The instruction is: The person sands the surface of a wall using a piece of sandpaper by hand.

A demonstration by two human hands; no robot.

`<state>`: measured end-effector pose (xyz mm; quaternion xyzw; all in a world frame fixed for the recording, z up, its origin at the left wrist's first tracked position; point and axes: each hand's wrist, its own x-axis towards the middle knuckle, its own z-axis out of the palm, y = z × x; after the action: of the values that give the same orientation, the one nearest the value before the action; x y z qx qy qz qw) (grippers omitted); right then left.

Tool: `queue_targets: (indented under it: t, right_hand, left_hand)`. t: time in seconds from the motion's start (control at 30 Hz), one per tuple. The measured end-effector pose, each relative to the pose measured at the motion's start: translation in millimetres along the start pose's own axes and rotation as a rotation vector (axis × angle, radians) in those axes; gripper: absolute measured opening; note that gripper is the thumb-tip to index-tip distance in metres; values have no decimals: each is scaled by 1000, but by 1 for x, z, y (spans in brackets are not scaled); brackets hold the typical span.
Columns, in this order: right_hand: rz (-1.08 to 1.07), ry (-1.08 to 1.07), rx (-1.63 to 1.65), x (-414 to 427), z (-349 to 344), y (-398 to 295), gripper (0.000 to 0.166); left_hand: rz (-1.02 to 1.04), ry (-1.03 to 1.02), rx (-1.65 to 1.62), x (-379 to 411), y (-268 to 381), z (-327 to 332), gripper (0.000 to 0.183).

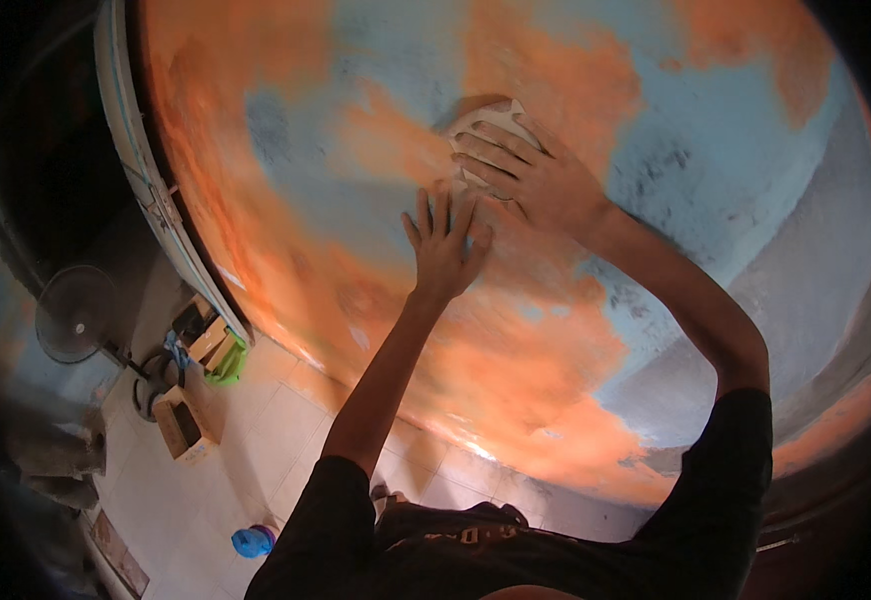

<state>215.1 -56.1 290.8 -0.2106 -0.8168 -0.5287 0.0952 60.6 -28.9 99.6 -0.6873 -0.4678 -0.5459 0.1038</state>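
A wall (375,300) with patchy orange and blue-grey paint fills most of the view before me. My right hand (555,180) lies against it, pressing a thin pale sheet (492,118), perhaps sandpaper, to the surface. Parts of the sheet show between and above the fingers; the rest of it is hidden under the hand. Lower and to the left, my left hand (441,259) holds nothing. Its fingers are spread and point up the wall, close below the sheet, and it appears to rest on the paint.
A pale door frame (154,199) borders the wall on the left. Beyond it stands a pedestal fan (79,322). On the tiled floor (270,457) are an open cardboard box (168,433), a bright green bag (230,364) beside more boxes, and a blue object (251,541).
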Motion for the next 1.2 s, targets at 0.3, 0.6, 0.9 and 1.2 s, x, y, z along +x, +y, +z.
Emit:
queue_targets:
  t: [0.3,0.6,0.9,1.2]
  right_hand:
    - [-61,-47,30,105,28,-19,62]
    - [-82,-46,14,149,54,-45,58]
    - [-1,18,39,191,85,-87,56]
    - [82,72,89,306,133,-135,51]
  left_hand:
    - [-56,113,9,24,-122,-22,64]
    - [-101,39,45,22,-173,-40,65]
    - [-91,127,11,21,-246,-43,63]
    - [-87,185,9,61,-368,-100,60]
